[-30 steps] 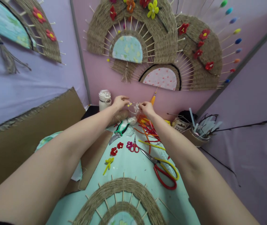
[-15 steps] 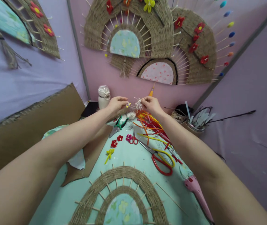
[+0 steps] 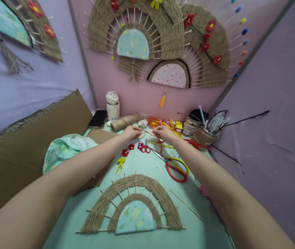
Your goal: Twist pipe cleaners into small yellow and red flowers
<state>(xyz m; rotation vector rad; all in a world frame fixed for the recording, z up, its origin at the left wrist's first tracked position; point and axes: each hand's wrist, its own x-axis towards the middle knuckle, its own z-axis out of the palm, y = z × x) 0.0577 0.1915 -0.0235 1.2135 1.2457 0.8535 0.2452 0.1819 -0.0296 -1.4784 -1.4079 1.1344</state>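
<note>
Over the far part of the table, my left hand (image 3: 133, 132) is closed on a small bunch of yellow-tipped stamens (image 3: 142, 135). My right hand (image 3: 163, 132) pinches a bunch of white flower stamens (image 3: 151, 131), partly hidden by the fingers. A narrow gap separates the two hands. Just below them lie small red-handled scissors (image 3: 145, 148), a magenta flower (image 3: 140, 146), red flowers (image 3: 125, 152) and a yellow flower (image 3: 120, 162). Large scissors (image 3: 175, 167) with red and yellow handles lie under my right forearm. Nearest me is a woven twine fan (image 3: 137, 180) with a floral cloth centre.
Behind my hands are a twine roll (image 3: 124, 121), a white bottle (image 3: 112, 105) and a phone (image 3: 98, 118). Coloured pipe cleaners (image 3: 159, 121) and a pot of twigs (image 3: 205, 136) stand or lie to the right. Cardboard (image 3: 33, 138) walls the left. Woven fans (image 3: 172, 38) hang behind.
Both hands have come down closer to the tabletop, each still holding its stamens. The view has shifted, bringing the whole fan on the table into sight. Green-handled pliers are now hidden.
</note>
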